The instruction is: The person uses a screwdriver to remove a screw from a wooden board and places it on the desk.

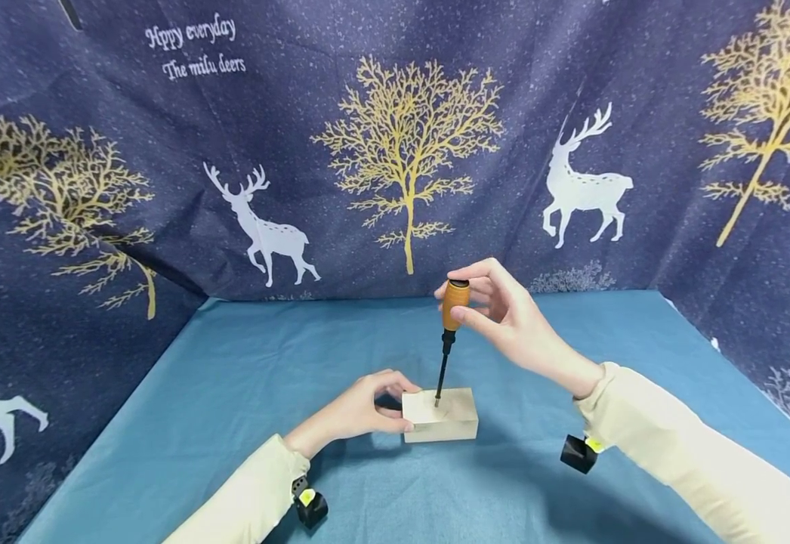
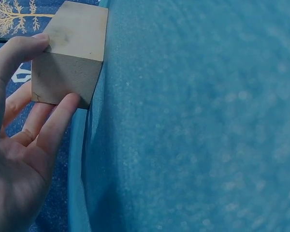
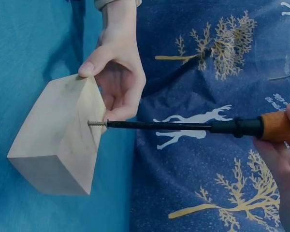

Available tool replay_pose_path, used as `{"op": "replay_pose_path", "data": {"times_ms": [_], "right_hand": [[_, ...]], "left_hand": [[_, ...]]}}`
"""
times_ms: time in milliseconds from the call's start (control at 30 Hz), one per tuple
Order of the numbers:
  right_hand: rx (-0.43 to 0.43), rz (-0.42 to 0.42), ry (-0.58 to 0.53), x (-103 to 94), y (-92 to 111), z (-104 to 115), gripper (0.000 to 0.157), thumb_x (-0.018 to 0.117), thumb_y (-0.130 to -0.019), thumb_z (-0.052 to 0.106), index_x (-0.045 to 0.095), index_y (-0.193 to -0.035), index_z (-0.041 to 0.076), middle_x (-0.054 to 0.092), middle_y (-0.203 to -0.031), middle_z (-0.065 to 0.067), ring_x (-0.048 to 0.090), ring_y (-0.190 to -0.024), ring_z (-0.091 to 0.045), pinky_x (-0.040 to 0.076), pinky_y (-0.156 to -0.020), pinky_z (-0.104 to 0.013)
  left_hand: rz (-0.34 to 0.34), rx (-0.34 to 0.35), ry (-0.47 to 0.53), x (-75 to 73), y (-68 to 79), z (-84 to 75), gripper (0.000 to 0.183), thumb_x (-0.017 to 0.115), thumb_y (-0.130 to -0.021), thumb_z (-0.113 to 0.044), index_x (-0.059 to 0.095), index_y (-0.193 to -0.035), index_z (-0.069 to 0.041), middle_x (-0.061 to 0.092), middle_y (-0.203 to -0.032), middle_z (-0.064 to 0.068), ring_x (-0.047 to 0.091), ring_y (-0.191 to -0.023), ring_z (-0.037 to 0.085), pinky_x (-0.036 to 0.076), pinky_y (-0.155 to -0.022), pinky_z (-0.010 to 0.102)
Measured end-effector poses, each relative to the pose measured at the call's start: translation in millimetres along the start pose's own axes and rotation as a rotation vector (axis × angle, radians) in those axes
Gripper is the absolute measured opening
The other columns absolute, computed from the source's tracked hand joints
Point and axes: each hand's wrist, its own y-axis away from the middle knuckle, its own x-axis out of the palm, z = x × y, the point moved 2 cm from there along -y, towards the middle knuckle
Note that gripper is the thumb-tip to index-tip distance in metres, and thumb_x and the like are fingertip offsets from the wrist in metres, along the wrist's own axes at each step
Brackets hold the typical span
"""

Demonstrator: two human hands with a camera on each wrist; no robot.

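A pale wooden block (image 1: pixel 459 415) lies on the blue cloth. My left hand (image 1: pixel 361 408) grips its left end, thumb on the near side and fingers at the far side; the left wrist view shows the fingers around the block's end (image 2: pixel 67 77). A screw (image 3: pixel 96 123) stands partly sunk in the block's top face. My right hand (image 1: pixel 504 321) holds a screwdriver (image 1: pixel 456 306) by its orange handle, a finger resting on the black cap. The dark shaft runs down, slightly tilted, and its tip meets the screw head in the right wrist view.
Blue cloth (image 1: pixel 266 355) covers the table around the block. Behind it hangs a dark blue curtain (image 1: pixel 354 249) printed with white deer and golden trees. A small black device (image 1: pixel 311 510) hangs at the left wrist, another black device (image 1: pixel 578 453) at the right.
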Motion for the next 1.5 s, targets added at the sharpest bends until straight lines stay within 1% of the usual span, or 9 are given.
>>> {"op": "replay_pose_path", "data": {"times_ms": [133, 233, 500, 967, 1067, 1200, 1300, 1367, 1500], "right_hand": [[-0.029, 0.089, -0.134, 0.4, -2.8, -0.9, 0.036, 0.047, -0.100, -0.004, 0.037, -0.131, 0.011, 0.060, -0.130, -0.015, 0.066, -0.115, -0.019, 0.060, -0.093, -0.036], [-0.024, 0.067, -0.158, 2.4, -4.1, -2.7, 0.034, 0.048, -0.099, -0.006, 0.035, -0.126, 0.011, 0.059, -0.129, -0.011, 0.066, -0.114, -0.019, 0.061, -0.090, -0.036], [0.043, -0.107, 0.095, 8.0, -5.8, -1.2, 0.047, 0.072, -0.088, 0.004, 0.039, -0.121, 0.006, 0.055, -0.110, -0.005, 0.062, -0.090, -0.012, 0.059, -0.075, -0.025], [0.050, -0.110, 0.092, 3.2, -5.1, 1.3, 0.038, 0.072, -0.088, 0.003, 0.049, -0.119, 0.006, 0.056, -0.118, 0.003, 0.061, -0.097, -0.010, 0.059, -0.075, -0.025], [0.005, -0.055, 0.030, 4.2, -3.5, 0.9, 0.033, 0.064, -0.094, 0.002, 0.048, -0.123, 0.006, 0.059, -0.123, 0.001, 0.063, -0.106, -0.013, 0.061, -0.080, -0.027], [-0.064, 0.049, -0.158, 8.0, -2.9, -0.8, 0.026, 0.047, -0.101, -0.002, 0.041, -0.125, 0.007, 0.062, -0.127, -0.010, 0.065, -0.115, -0.026, 0.060, -0.093, -0.035], [-0.077, 0.065, -0.241, 10.2, -3.4, -2.2, 0.025, 0.042, -0.102, -0.003, 0.038, -0.123, 0.011, 0.062, -0.127, -0.011, 0.065, -0.114, -0.025, 0.059, -0.096, -0.037], [-0.062, 0.040, -0.208, 11.5, -3.3, -2.7, 0.027, 0.048, -0.101, -0.003, 0.037, -0.122, 0.010, 0.059, -0.128, -0.005, 0.064, -0.115, -0.020, 0.059, -0.095, -0.034], [-0.014, -0.051, 0.000, 12.4, -3.3, -2.8, 0.038, 0.063, -0.095, 0.002, 0.037, -0.122, 0.007, 0.049, -0.124, 0.005, 0.059, -0.106, -0.012, 0.057, -0.087, -0.026]], "left_hand": [[-0.001, -0.003, 0.000, -0.4, -0.4, -1.6, 0.040, 0.080, -0.083, -0.012, 0.065, -0.120, -0.015, 0.059, -0.121, 0.010, 0.057, -0.108, 0.017, 0.061, -0.088, 0.024], [-0.001, -0.006, -0.007, -0.7, -0.4, -2.2, 0.040, 0.080, -0.083, -0.013, 0.065, -0.120, -0.015, 0.059, -0.121, 0.009, 0.057, -0.108, 0.017, 0.061, -0.087, 0.024], [-0.001, -0.001, -0.004, -1.0, -0.3, -2.6, 0.039, 0.080, -0.083, -0.012, 0.066, -0.119, -0.015, 0.059, -0.121, 0.010, 0.057, -0.108, 0.017, 0.061, -0.087, 0.024], [0.002, -0.004, 0.000, -0.1, 0.5, -2.3, 0.040, 0.080, -0.083, -0.011, 0.065, -0.120, -0.015, 0.059, -0.121, 0.010, 0.058, -0.107, 0.016, 0.061, -0.088, 0.024], [0.001, -0.006, 0.006, -0.1, 0.3, -2.3, 0.040, 0.080, -0.082, -0.011, 0.065, -0.120, -0.014, 0.058, -0.121, 0.010, 0.058, -0.107, 0.016, 0.061, -0.088, 0.024], [-0.002, -0.001, 0.006, 0.5, 0.1, -2.4, 0.040, 0.080, -0.082, -0.009, 0.065, -0.119, -0.014, 0.059, -0.120, 0.011, 0.058, -0.107, 0.015, 0.061, -0.088, 0.025], [-0.005, 0.009, 0.000, 0.7, -0.2, -2.6, 0.040, 0.081, -0.082, -0.010, 0.065, -0.119, -0.013, 0.059, -0.119, 0.011, 0.059, -0.106, 0.015, 0.061, -0.088, 0.025], [-0.003, 0.005, -0.002, 0.7, 0.0, -2.4, 0.040, 0.081, -0.082, -0.011, 0.066, -0.119, -0.014, 0.059, -0.119, 0.011, 0.059, -0.106, 0.015, 0.061, -0.088, 0.024], [0.001, -0.007, -0.008, 0.7, -0.3, -1.4, 0.039, 0.080, -0.083, -0.013, 0.066, -0.119, -0.016, 0.059, -0.120, 0.010, 0.058, -0.107, 0.016, 0.061, -0.088, 0.024]]}}
